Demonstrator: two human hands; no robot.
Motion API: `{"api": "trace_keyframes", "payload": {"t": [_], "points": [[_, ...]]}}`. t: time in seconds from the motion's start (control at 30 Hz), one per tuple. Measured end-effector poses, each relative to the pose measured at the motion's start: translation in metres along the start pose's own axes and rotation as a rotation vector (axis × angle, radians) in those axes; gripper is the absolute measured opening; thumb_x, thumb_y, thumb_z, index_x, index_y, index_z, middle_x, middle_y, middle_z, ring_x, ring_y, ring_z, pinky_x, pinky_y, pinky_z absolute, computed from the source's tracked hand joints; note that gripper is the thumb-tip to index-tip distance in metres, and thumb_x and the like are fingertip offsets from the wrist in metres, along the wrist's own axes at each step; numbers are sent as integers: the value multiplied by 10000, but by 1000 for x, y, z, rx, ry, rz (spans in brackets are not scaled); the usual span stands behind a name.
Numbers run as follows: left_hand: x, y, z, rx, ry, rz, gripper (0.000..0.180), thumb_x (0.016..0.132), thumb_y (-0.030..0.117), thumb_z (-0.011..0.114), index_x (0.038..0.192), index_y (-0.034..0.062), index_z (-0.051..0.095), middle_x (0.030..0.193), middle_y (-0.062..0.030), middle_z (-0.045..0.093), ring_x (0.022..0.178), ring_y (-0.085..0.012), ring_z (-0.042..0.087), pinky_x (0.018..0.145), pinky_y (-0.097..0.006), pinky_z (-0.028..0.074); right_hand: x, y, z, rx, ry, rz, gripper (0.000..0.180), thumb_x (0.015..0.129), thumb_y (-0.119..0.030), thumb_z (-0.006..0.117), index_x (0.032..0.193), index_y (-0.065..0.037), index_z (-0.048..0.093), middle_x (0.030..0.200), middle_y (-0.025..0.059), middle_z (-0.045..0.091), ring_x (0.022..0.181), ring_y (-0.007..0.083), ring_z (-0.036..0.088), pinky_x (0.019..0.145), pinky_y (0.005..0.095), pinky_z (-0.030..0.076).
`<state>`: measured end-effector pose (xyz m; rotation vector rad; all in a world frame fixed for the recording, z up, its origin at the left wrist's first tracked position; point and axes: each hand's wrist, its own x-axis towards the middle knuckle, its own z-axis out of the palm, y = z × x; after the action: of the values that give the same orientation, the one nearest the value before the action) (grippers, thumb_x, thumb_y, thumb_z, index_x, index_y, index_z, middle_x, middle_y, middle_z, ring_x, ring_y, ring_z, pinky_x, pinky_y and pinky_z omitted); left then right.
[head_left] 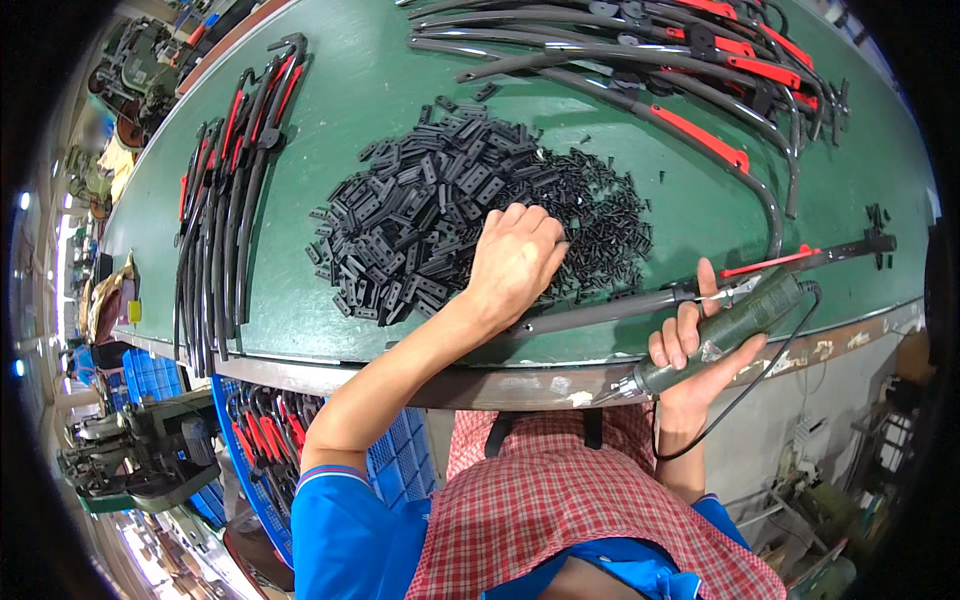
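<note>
My left hand [515, 256] is over the middle of the table, where a heap of black rectangular plates [415, 205] with holes meets a heap of small black screws [605, 225]. Its fingers are curled in, and whatever they hold is hidden. In my right hand [683, 345] is a dark green electric screwdriver [735, 330], its bit pointing down and left past the table edge. A black tubular frame [590, 314] with a red lever [770, 262] lies along the near edge, partly behind the screwdriver.
More black tubular frames with red levers [700, 137] are piled at the far right. Another bundle [235, 190] lies at the left. The screwdriver's black cord [735, 415] hangs below the table edge [480, 385]. A blue crate [262, 480] with similar parts stands below left.
</note>
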<state>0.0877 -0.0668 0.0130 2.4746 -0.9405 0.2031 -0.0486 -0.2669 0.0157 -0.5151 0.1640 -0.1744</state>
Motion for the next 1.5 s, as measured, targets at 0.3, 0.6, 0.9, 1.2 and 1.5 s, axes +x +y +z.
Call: {"api": "trace_keyframes", "payload": {"t": [0.3, 0.6, 0.9, 1.2, 1.5], "points": [[-3, -9, 4, -240, 220, 36, 107, 781, 95, 695, 872, 40, 679, 881, -90, 681, 802, -265, 629, 724, -367, 496, 21, -10, 52, -109, -88, -221, 1002, 767, -811, 429, 1411, -47, 354, 640, 19, 414, 481, 139, 421, 484, 314, 394], [-5, -2, -1, -837, 115, -284, 113, 862, 84, 661, 895, 32, 567, 792, -57, 623, 643, -136, 545, 552, -269, 435, 52, -5, 79, -44, -113, -302, 1012, 752, -813, 462, 1414, -56, 353, 695, 26, 432, 554, 146, 428, 563, 325, 387], [-1, 5, -21, -1661, -336, -705, 250, 907, 106, 613, 1123, -19, 629, 908, -148, 685, 722, -159, 648, 552, -259, 527, 66, -6, 88, -90, -323, -560, 973, 727, -724, 624, 1371, -34, 386, 702, 34, 460, 604, 172, 470, 625, 345, 382], [-7, 2, -18, -1857, -430, -710, 204, 916, 124, 599, 1059, -15, 643, 812, -123, 654, 651, -148, 622, 497, -253, 508, 68, -6, 84, -11, -321, -535, 882, 768, -676, 626, 1319, -21, 412, 688, 23, 425, 617, 159, 447, 632, 337, 377], [-5, 14, -28, -1604, -352, -621, 333, 917, 217, 531, 1135, -26, 595, 668, -58, 562, 484, -78, 460, 414, -197, 327, 63, -12, 70, 140, -75, -427, 732, 845, -665, 522, 1209, -32, 467, 713, -16, 392, 628, 106, 388, 638, 281, 374]]}}
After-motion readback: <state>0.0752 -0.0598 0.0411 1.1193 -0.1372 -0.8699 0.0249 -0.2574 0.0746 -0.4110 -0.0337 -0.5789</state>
